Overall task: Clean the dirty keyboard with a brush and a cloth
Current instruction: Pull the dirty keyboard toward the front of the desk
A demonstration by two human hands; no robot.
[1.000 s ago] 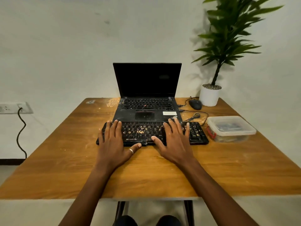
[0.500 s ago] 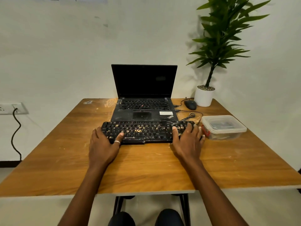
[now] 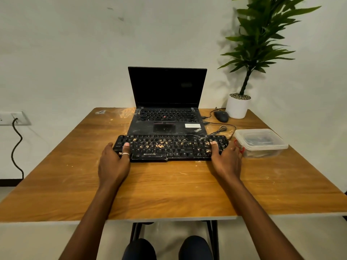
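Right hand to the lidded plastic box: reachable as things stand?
Probably yes. The plastic box sits just beside the right hand, on its outer side, with nothing between them. But that hand grips the right end of the keyboard, so it would have to let go first.

left hand [image 3: 113,163], right hand [image 3: 226,160] slid to keyboard [image 3: 170,147] ends.

dim, warm | sharp | edges bowed (wide-angle) | plant [image 3: 262,44] shadow on wall
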